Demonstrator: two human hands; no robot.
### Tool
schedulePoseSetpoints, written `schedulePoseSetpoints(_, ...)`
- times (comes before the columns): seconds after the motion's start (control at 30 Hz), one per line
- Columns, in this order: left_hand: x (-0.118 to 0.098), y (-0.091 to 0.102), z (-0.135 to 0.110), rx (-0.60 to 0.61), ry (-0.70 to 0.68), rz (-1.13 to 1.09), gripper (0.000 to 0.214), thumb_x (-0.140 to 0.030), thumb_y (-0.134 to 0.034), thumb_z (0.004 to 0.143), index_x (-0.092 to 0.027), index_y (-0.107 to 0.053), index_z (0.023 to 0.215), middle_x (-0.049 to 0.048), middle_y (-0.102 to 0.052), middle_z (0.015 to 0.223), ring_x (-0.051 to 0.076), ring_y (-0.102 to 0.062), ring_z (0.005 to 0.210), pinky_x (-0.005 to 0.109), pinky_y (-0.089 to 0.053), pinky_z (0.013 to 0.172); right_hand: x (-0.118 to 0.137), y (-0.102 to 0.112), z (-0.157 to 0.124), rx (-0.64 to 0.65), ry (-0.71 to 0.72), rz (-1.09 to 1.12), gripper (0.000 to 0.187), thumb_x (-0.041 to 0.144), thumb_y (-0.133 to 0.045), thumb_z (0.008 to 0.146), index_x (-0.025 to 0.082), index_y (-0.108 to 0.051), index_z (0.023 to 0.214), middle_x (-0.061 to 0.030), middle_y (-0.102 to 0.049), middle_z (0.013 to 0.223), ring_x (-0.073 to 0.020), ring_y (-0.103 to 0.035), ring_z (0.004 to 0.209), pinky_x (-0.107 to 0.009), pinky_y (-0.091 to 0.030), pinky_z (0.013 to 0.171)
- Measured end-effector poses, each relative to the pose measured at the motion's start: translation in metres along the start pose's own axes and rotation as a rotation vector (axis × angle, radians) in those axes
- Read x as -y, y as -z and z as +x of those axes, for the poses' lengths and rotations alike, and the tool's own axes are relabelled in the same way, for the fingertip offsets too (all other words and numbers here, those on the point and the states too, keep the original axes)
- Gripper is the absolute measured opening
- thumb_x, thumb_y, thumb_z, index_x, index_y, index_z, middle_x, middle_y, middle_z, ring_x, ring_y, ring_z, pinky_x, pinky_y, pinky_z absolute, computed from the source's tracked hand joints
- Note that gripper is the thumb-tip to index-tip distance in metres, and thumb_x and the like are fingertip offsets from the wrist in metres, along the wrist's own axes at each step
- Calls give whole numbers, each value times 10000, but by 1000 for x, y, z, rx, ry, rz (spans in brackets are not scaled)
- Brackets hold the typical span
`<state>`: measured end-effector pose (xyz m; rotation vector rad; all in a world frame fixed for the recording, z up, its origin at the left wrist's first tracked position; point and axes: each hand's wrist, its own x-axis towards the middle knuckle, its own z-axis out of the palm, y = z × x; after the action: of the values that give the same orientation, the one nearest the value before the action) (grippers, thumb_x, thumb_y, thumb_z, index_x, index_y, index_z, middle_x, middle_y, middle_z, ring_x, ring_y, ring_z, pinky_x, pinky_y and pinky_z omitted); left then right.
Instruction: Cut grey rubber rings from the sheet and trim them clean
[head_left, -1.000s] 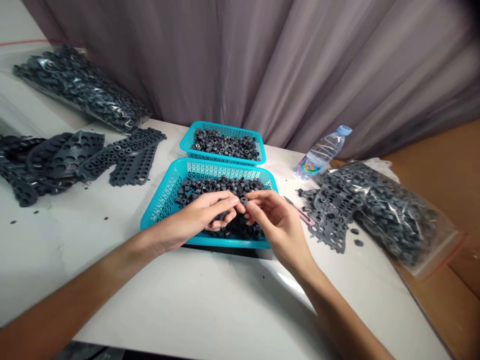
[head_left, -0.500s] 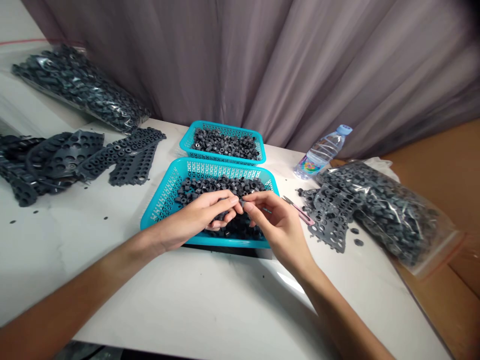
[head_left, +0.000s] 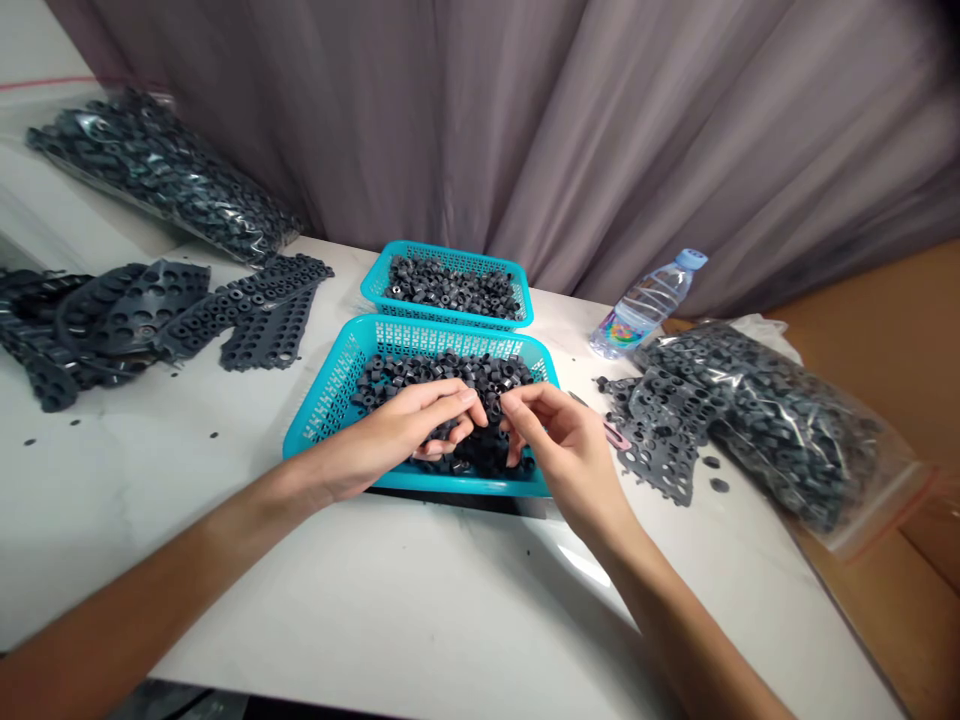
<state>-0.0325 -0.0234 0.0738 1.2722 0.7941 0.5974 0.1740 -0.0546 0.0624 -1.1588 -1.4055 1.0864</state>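
Observation:
My left hand [head_left: 429,418] is above the front blue plastic basket [head_left: 311,410], its thumb and fingers curled together. What it holds, if anything, is hidden. My right hand [head_left: 559,435] hovers over the same basket's right side, thumb and index finger pinched. A small dark piece may be at its fingertips, but it blends with the black parts behind. A narrow gap separates the two hands' fingertips. Many small black ring-shaped rubber parts [head_left: 405,375] lie loose in the basket under both hands.
Behind stands another blue basket [head_left: 371,290] of black parts. Perforated black rubber sheets [head_left: 270,325] lie left, below a filled plastic bag [head_left: 165,175]. On the right are a water bottle [head_left: 646,305], pink-handled tweezers [head_left: 616,436], a perforated sheet [head_left: 664,450] and another filled bag [head_left: 787,430].
My right hand has moved slightly right, so the fingertips that met over the basket are now apart. My left hand has stayed nearly in place.

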Motion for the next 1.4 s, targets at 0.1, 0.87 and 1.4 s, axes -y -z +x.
schedulePoseSetpoints(0.1,-1,0,0,-4,3,-2,296,-447,-546,1061,-168,-602,980,-40,-445,802,82,-355,637,239,-258,570,0,-1,0,4,-7,3,262,430,-710,992,185,-700,901,-1,-653,798,-111,-589,575,-260,-526,544)
schedulePoseSetpoints(0.87,0,-1,0,57,-15,56,355,-485,-504,1086,-165,-642,1019,-24,-455,844,111,-372,710,235,-307,587,2,-2,-3,26,-11,-34,303,457,-666,1027,188,-658,888,21,-603,685,-120,-544,592,-250,-474,561)
schedulePoseSetpoints(1.4,1,-1,0,20,-33,19,292,-436,-547,1051,-168,-658,1018,-19,-474,847,104,-362,669,249,-272,572,1,-2,-3,68,10,-86,337,487,-588,1069,200,-645,902,12,-606,707,-137,-543,617,-270,-467,589)
